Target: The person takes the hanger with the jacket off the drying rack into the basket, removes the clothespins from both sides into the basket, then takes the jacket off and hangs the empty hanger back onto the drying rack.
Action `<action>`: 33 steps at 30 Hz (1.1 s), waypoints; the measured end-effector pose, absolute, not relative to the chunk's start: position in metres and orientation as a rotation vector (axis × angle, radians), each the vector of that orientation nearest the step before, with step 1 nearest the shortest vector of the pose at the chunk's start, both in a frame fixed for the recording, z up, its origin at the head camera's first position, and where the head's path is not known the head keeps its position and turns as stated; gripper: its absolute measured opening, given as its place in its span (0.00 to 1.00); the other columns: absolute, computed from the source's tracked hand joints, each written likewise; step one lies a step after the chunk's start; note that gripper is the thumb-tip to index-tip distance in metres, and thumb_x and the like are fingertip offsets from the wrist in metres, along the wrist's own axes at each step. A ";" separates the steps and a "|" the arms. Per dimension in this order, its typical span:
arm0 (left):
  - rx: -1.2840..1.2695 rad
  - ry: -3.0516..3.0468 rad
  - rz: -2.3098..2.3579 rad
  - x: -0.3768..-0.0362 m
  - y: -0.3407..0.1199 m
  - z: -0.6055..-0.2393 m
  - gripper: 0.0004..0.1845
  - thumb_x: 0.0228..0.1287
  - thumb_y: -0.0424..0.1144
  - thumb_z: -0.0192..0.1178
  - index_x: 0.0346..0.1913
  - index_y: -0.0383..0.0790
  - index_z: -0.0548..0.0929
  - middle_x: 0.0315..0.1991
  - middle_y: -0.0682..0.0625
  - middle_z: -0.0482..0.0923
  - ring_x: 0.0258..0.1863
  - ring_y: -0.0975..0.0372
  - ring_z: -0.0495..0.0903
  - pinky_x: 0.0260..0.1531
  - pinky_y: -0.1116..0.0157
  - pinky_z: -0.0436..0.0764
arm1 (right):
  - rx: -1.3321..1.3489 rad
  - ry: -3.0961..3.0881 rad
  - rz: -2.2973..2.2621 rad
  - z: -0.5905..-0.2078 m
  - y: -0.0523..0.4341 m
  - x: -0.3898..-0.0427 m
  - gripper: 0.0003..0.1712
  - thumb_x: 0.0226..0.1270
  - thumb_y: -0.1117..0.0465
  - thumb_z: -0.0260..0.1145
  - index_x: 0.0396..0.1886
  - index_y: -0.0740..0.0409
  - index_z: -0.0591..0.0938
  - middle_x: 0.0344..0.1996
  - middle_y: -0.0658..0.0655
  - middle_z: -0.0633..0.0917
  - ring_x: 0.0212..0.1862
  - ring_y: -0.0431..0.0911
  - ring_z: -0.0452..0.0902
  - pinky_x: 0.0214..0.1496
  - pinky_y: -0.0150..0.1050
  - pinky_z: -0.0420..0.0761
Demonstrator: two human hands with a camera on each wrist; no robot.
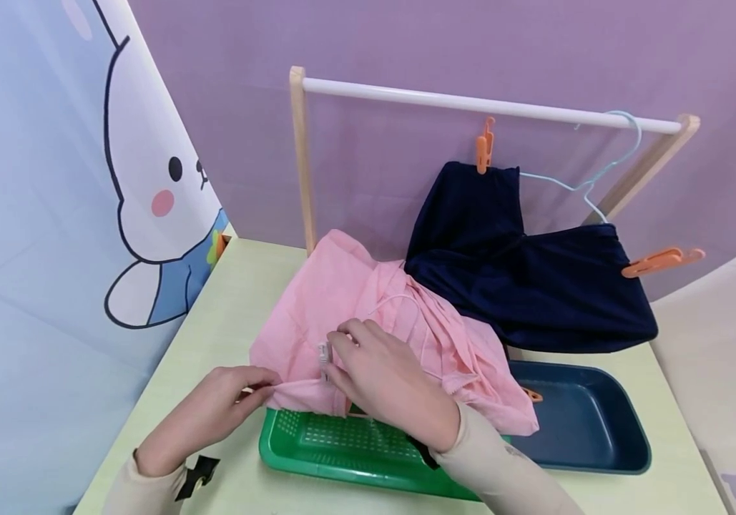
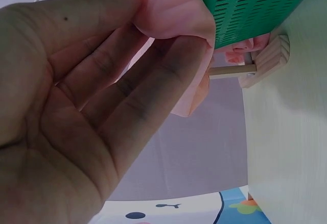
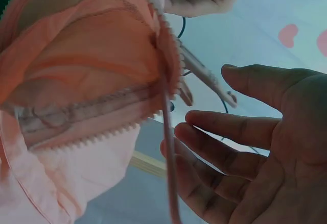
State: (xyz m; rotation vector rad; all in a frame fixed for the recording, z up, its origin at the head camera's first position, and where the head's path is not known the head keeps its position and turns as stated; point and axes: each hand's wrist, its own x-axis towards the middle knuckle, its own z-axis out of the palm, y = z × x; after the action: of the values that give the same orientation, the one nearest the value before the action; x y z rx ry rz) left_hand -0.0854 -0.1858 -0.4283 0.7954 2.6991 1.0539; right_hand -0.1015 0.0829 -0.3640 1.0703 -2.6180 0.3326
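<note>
A pink jacket [image 1: 335, 300] with a toothed zipper [image 3: 97, 142] and a drawcord lies heaped over the green basket [image 1: 316, 468]. My left hand [image 1: 219, 404] pinches its near edge between thumb and fingers. In the left wrist view that fold of pink cloth [image 2: 173, 15] is held at the fingertips. A pale grey clothespin [image 1: 325, 357] sits at the jacket's edge, its handles pointing outward in the right wrist view. My right hand [image 1: 387, 372] is beside the clothespin, fingers loosely bent. The right wrist view has its fingers [image 3: 225, 168] spread, with a gap between them and the clothespin.
Behind stands a drying rack with a white bar [image 1: 406, 94] and wooden posts. A light blue hanger [image 1: 589, 182] on it carries a navy garment [image 1: 522, 286] with orange clothespins [image 1: 483, 150]. A dark blue tray [image 1: 580, 415] is at the right, holding an orange clothespin [image 1: 533, 395].
</note>
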 end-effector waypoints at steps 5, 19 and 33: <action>0.811 2.703 1.069 -0.085 -0.186 -0.429 0.10 0.68 0.30 0.63 0.43 0.51 0.87 0.34 0.65 0.81 0.34 0.72 0.79 0.34 0.67 0.84 | 1.066 -2.629 0.371 -0.368 0.079 -0.107 0.11 0.71 0.52 0.66 0.40 0.54 0.86 0.42 0.50 0.82 0.42 0.45 0.79 0.34 0.35 0.81; 0.814 2.712 1.067 -0.084 -0.186 -0.429 0.10 0.69 0.30 0.64 0.42 0.52 0.87 0.33 0.65 0.80 0.33 0.72 0.78 0.34 0.67 0.84 | 1.094 -2.645 0.521 -0.365 0.077 -0.105 0.08 0.74 0.56 0.65 0.42 0.57 0.83 0.42 0.50 0.80 0.45 0.43 0.76 0.41 0.34 0.80; 0.811 2.710 1.074 -0.084 -0.187 -0.430 0.10 0.68 0.30 0.64 0.42 0.51 0.87 0.34 0.65 0.81 0.34 0.72 0.79 0.34 0.67 0.84 | 1.047 -2.639 0.742 -0.337 0.114 -0.087 0.15 0.67 0.52 0.72 0.49 0.53 0.84 0.49 0.49 0.80 0.52 0.42 0.75 0.49 0.40 0.81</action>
State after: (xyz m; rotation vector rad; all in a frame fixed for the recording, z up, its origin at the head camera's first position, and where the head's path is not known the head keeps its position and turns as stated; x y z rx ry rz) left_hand -0.0842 -0.1867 -0.4302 0.8105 2.7103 1.0737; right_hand -0.0870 0.1137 -0.3374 1.0469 -2.6385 0.7417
